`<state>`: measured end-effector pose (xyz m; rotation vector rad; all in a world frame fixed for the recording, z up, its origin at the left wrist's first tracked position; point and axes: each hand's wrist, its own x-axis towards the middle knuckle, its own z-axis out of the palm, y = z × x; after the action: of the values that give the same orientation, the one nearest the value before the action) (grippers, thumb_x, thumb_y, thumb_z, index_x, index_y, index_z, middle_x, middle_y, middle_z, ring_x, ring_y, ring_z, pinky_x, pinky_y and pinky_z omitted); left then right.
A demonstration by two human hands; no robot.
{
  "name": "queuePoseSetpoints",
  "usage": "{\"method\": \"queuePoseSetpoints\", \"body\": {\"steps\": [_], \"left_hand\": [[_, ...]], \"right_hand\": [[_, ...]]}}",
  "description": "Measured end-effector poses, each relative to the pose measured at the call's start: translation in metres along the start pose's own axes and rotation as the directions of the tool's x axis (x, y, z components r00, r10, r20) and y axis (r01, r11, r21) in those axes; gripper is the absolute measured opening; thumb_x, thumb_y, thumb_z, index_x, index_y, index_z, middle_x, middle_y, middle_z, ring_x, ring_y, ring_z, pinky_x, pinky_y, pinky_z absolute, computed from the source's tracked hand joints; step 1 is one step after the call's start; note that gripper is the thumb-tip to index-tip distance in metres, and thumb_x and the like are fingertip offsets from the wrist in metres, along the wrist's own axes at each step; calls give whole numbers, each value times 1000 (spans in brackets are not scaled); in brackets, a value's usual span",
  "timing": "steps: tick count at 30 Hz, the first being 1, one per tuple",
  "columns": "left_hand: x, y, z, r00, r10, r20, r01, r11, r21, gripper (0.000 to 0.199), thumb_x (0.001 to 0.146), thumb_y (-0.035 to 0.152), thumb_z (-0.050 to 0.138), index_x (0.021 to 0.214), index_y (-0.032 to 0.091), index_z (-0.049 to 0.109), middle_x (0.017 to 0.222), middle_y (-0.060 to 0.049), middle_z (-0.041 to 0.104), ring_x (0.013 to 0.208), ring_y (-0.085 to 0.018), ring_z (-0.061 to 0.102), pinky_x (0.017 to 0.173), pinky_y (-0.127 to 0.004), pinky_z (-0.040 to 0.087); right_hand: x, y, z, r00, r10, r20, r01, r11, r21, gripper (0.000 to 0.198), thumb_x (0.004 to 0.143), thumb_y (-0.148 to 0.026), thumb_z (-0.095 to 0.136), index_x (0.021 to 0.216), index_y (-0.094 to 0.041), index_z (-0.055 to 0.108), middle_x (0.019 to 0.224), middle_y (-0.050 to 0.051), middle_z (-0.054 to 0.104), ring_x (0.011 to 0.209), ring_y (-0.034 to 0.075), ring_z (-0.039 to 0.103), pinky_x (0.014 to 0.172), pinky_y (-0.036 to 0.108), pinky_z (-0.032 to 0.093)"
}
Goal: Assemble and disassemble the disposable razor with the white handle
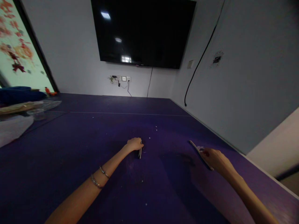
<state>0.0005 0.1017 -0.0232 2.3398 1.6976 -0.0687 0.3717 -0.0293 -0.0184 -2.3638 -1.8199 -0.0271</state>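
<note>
My left hand (pixel 135 144) is closed around a short thin flat strip (pixel 140 153) with a pale edge, which stands close to the purple surface (pixel 93 174). Farther right, my right hand (pixel 215 157) pinches a longer thin flat strip (pixel 195 146) that slants from upper left to lower right, low over the same surface. What exactly the two strips are I cannot make out. Beside the right fingers is a small patch of something clear and shiny (pixel 201 148). Small white bits (pixel 149 137) are scattered between and around my hands.
At the far left lie a dark blue cloth bundle (pixel 21 95), clear plastic wrapping (pixel 39 113) and a small orange item (pixel 50 92). A television (pixel 144 31) hangs on the back wall above sockets (pixel 123 78). A black cable (pixel 201 59) dangles at the right wall.
</note>
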Motion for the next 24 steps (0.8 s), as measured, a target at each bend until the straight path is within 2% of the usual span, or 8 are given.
{"method": "queuePoseSetpoints", "body": {"steps": [6, 9, 17, 21, 24], "left_hand": [[-12, 3, 4, 998, -22, -51, 23, 1000, 16, 42, 83, 48, 41, 97, 17, 66, 99, -14, 68, 92, -28, 63, 73, -35, 48], [-23, 0, 6, 997, -18, -79, 20, 1000, 19, 47, 85, 52, 35, 92, 17, 67, 95, -13, 68, 90, -27, 64, 74, -35, 48], [-45, -4, 19, 990, -10, -142, 11, 1000, 3, 49, 84, 53, 36, 81, 17, 67, 82, -11, 68, 80, -26, 65, 70, -35, 48], [-46, 0, 25, 984, -16, -175, 16, 1000, -1, 42, 84, 48, 37, 79, 18, 67, 82, -10, 68, 80, -26, 65, 69, -36, 48], [-46, 3, 26, 981, -30, -194, 32, 999, 5, 39, 84, 44, 39, 80, 18, 67, 84, -10, 69, 81, -26, 65, 70, -35, 48]], "right_hand": [[11, 25, 8, 990, -39, 132, 40, 999, -7, 36, 82, -50, 38, 83, -22, 60, 73, 7, 67, 63, 22, 64, 50, 26, 36], [13, 33, 13, 980, -67, 185, 70, 998, -8, 37, 83, -51, 36, 80, -22, 58, 69, 7, 67, 59, 21, 63, 48, 26, 35], [12, 38, 25, 974, -78, 211, 97, 992, -83, 41, 86, -50, 31, 76, -22, 59, 69, 7, 67, 60, 21, 63, 47, 26, 32], [14, 35, 30, 970, -110, 219, 132, 987, -92, 38, 87, -44, 32, 79, -22, 62, 75, 7, 68, 67, 23, 65, 50, 27, 36], [12, 23, 32, 980, -104, 172, 126, 985, -120, 37, 87, -40, 33, 84, -20, 64, 82, 9, 69, 76, 26, 66, 55, 29, 40]]}}
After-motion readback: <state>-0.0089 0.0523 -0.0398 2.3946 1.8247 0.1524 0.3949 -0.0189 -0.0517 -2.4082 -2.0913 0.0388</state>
